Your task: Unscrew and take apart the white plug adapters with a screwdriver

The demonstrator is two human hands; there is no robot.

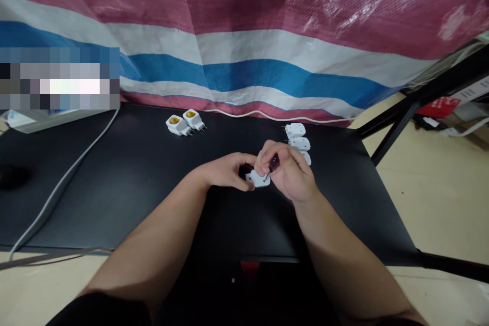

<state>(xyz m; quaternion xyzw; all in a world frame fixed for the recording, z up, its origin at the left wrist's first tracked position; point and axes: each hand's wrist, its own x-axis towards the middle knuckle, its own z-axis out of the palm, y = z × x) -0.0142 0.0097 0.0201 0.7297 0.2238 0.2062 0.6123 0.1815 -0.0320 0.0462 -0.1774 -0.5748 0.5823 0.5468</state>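
Note:
My left hand (229, 170) is closed around the left end of a white plug-in lamp socket (260, 179), which lies on the black table. Dark screw holes show on the face of the socket. In my right hand (293, 175) is a screwdriver (274, 162) with a dark handle, its thin shaft slanting down to the socket's face near a hole. My right fingers hide part of the handle. Behind my right hand stand three more white sockets (296, 130) in a row, the nearest partly covered by the hand.
Two white lamp sockets (175, 123) with brass-coloured threads lie at the back left. A white cable (260, 113) runs along the table's back edge, below a striped plastic sheet (237, 74). At left are a grey cable (66, 175) and a dark mouse-like object (11, 175). A black frame bar (397, 122) stands right.

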